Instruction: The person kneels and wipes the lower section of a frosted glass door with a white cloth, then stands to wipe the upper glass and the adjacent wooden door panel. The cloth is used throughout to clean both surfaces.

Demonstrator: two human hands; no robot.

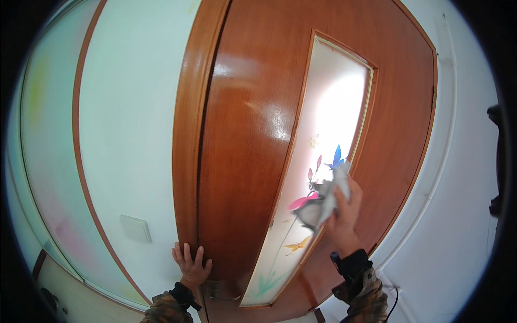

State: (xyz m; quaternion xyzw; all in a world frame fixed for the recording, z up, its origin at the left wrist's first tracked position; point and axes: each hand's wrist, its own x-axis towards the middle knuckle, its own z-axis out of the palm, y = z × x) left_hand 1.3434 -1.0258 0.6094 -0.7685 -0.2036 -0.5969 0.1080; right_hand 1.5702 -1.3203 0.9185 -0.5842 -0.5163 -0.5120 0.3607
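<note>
A brown wooden door (pixel 246 169) fills the middle of the head view, standing closed in its wooden frame (pixel 186 161). Set into it is a long frosted glass pane (pixel 335 89) decorated with flowers and butterflies. My right hand (pixel 345 222) grips a grey-white cloth (pixel 323 202) against or just before the pane, over part of the pink flower; the cloth is blurred. Fingers spread, my left hand (pixel 192 264) rests on the frame and the door's edge, holding nothing. Just below it to the right is a metal door handle (pixel 222 291).
A white wall switch (pixel 135 229) is on the wall (pixel 125 121) left of the door. Farther left stands a brown-trimmed frosted glass panel (pixel 48 141). A white pipe (pixel 438 173) runs down the right wall, with a black cable (pixel 394 305) near its lower end.
</note>
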